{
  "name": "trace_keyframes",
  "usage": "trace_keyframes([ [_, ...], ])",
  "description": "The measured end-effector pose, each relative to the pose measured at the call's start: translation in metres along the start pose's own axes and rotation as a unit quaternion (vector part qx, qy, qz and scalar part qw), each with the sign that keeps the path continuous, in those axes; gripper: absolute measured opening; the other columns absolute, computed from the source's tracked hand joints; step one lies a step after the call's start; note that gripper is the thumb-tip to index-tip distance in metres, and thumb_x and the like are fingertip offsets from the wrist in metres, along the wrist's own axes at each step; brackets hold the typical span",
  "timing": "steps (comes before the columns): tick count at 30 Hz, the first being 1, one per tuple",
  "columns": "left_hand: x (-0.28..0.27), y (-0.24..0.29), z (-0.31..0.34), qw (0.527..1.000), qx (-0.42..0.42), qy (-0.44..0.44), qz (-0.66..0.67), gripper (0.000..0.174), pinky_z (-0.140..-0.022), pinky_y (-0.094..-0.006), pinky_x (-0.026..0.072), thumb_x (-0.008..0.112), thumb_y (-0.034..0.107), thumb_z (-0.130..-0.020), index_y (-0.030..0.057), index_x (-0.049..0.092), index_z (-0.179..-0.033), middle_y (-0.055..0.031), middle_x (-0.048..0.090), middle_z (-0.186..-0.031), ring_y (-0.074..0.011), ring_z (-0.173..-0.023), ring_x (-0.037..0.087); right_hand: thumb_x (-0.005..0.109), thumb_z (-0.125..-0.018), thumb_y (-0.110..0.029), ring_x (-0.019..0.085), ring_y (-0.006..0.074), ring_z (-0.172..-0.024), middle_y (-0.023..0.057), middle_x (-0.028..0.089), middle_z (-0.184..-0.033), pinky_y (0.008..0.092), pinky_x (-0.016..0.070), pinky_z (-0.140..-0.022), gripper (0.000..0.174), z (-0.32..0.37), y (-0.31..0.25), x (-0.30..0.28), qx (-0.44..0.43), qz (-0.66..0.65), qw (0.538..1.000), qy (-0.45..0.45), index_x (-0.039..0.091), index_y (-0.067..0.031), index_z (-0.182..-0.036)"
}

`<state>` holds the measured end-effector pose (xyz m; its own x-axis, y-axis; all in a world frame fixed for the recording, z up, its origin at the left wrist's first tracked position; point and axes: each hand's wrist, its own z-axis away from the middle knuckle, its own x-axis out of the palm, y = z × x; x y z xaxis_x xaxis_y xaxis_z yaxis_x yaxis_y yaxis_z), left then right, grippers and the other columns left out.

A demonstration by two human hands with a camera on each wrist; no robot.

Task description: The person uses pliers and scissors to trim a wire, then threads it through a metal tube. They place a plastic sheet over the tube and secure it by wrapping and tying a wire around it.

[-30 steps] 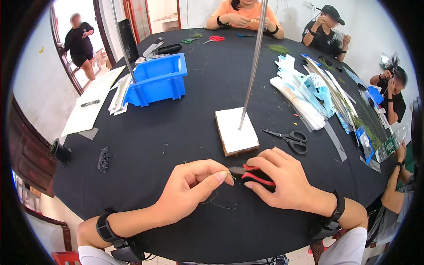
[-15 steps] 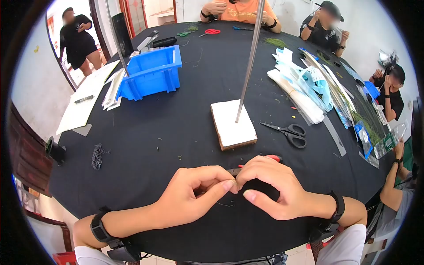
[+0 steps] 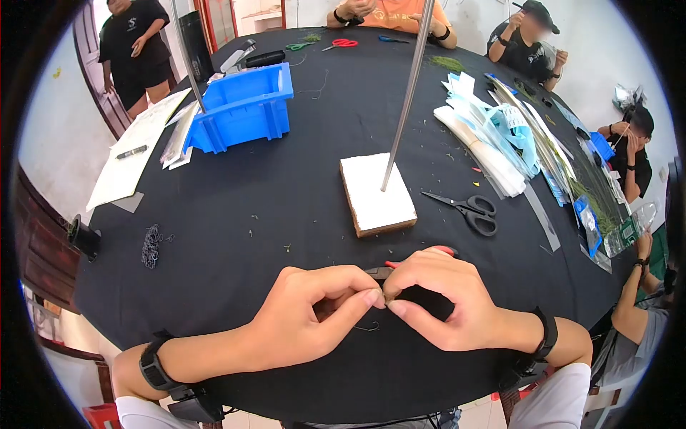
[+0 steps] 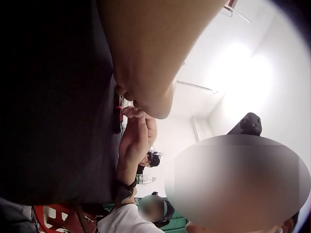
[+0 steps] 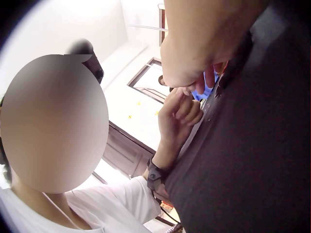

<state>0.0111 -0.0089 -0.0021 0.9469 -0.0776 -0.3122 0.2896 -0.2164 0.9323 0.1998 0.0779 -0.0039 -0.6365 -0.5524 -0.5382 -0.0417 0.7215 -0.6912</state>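
In the head view my left hand (image 3: 304, 311) and right hand (image 3: 450, 304) meet fingertip to fingertip over the near part of the table. Thumb and forefinger of the left pinch a thin greenish strand, mostly hidden by the fingers. A fine curled end (image 3: 368, 327) shows just below them. The right thumb and forefinger pinch at the same spot from the other side. Just beyond the fingertips lie pliers with red and black handles (image 3: 441, 250), partly covered by the right hand. Both wrist views show the two hands together, the strand too small to make out.
A metal rod stands on a white-topped block (image 3: 377, 193) beyond the hands. Right of it lie black scissors (image 3: 468, 209) and a pile of plastic strips and masks (image 3: 486, 143). A blue bin (image 3: 239, 111) and tangled dark thread (image 3: 151, 247) are on the left. Several people are around the table.
The right hand has let go of the pliers, which now lie on the table behind it. Its thumb and forefinger have closed together at the left fingertips.
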Motion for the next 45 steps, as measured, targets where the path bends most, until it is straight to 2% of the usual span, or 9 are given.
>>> trace_keyframes([
  [4, 0.001, -0.003, 0.000, 1.000, -0.005, 0.000, 0.013, 0.009, -0.042, -0.0216, 0.0300, 0.057, 0.007, -0.088, 0.0016, 0.063, -0.088, 0.0001, 0.053, -0.056, -0.0017, -0.046, 0.041, 0.063, -0.072, 0.004, 0.058, 0.0205, -0.068, 0.0057, 0.059, -0.074, 0.0305, 0.0414, -0.064, 0.013, 0.000, 0.003, 0.000, -0.003, 0.015, 1.000, 0.004, 0.060, -0.0049, -0.082],
  [7, 0.001, -0.002, 0.000, 1.000, -0.002, 0.001, -0.003, 0.008, -0.042, -0.0217, 0.0300, 0.057, 0.007, -0.088, 0.0017, 0.063, -0.088, 0.0003, 0.053, -0.057, -0.0018, -0.046, 0.041, 0.063, -0.071, 0.006, 0.061, 0.0210, -0.072, 0.0052, 0.063, -0.078, 0.0328, 0.0460, -0.075, 0.014, 0.000, 0.001, -0.003, 0.013, 0.030, 0.999, -0.010, 0.062, -0.0040, -0.081],
  [10, 0.002, -0.002, 0.000, 1.000, -0.011, 0.027, -0.004, 0.007, -0.042, -0.0216, 0.0300, 0.059, 0.008, -0.087, 0.0020, 0.063, -0.089, 0.0005, 0.053, -0.057, -0.0020, -0.046, 0.041, 0.063, -0.069, 0.006, 0.062, 0.0215, -0.073, 0.0047, 0.063, -0.076, 0.0329, 0.0459, -0.074, 0.014, 0.000, -0.001, -0.004, 0.020, 0.042, 0.999, 0.002, 0.062, -0.0047, -0.079],
  [13, 0.001, 0.005, -0.001, 0.999, -0.043, 0.019, -0.006, 0.010, -0.045, -0.0195, 0.0311, 0.061, 0.009, -0.087, 0.0006, 0.063, -0.091, 0.0007, 0.057, -0.063, -0.0006, -0.050, 0.043, 0.066, -0.068, 0.001, 0.058, 0.0220, -0.068, 0.0054, 0.061, -0.075, 0.0318, 0.0424, -0.065, 0.016, -0.001, 0.002, -0.003, -0.036, 0.076, 0.996, 0.026, 0.061, -0.0067, -0.080],
  [19, 0.000, 0.000, -0.001, 0.999, -0.025, 0.013, -0.026, 0.011, -0.046, -0.0180, 0.0330, 0.063, 0.009, -0.086, 0.0001, 0.064, -0.091, 0.0005, 0.059, -0.067, 0.0001, -0.053, 0.045, 0.068, -0.065, 0.000, 0.058, 0.0225, -0.068, 0.0046, 0.062, -0.076, 0.0325, 0.0437, -0.067, 0.018, -0.002, 0.002, -0.002, -0.073, 0.125, 0.989, 0.022, 0.061, -0.0077, -0.079],
  [26, 0.003, -0.001, -0.001, 0.999, -0.030, 0.023, -0.017, 0.008, -0.043, -0.0218, 0.0306, 0.065, 0.009, -0.083, 0.0034, 0.063, -0.088, 0.0004, 0.053, -0.057, -0.0039, -0.045, 0.040, 0.069, -0.064, 0.000, 0.058, 0.0221, -0.068, 0.0048, 0.061, -0.075, 0.0332, 0.0442, -0.067, 0.018, -0.001, 0.003, -0.001, -0.073, 0.133, 0.988, 0.024, 0.061, -0.0075, -0.078],
  [35, 0.003, -0.001, -0.002, 0.999, -0.025, 0.017, -0.036, 0.006, -0.043, -0.0216, 0.0312, 0.064, 0.008, -0.082, 0.0033, 0.063, -0.085, -0.0002, 0.053, -0.056, -0.0044, -0.045, 0.040, 0.068, -0.064, -0.001, 0.058, 0.0225, -0.068, 0.0054, 0.061, -0.075, 0.0339, 0.0451, -0.070, 0.017, -0.001, 0.003, 0.000, -0.077, 0.143, 0.986, 0.022, 0.061, -0.0073, -0.077],
  [43, -0.001, 0.001, -0.002, 0.998, -0.062, 0.004, -0.018, 0.011, -0.047, -0.0181, 0.0348, 0.064, 0.010, -0.085, 0.0000, 0.063, -0.088, 0.0026, 0.055, -0.062, -0.0006, -0.055, 0.047, 0.067, -0.065, -0.001, 0.058, 0.0232, -0.069, 0.0054, 0.061, -0.075, 0.0344, 0.0445, -0.070, 0.016, -0.002, 0.001, -0.003, -0.060, 0.157, 0.985, 0.041, 0.060, -0.0073, -0.077],
  [45, -0.001, 0.000, -0.001, 0.997, -0.071, 0.009, -0.011, 0.010, -0.048, -0.0177, 0.0351, 0.064, 0.010, -0.085, -0.0001, 0.062, -0.088, 0.0027, 0.055, -0.063, -0.0007, -0.055, 0.047, 0.066, -0.066, -0.001, 0.058, 0.0238, -0.070, 0.0058, 0.060, -0.075, 0.0348, 0.0438, -0.068, 0.014, -0.004, 0.003, -0.011, -0.030, 0.227, 0.973, 0.041, 0.058, -0.0072, -0.077],
])
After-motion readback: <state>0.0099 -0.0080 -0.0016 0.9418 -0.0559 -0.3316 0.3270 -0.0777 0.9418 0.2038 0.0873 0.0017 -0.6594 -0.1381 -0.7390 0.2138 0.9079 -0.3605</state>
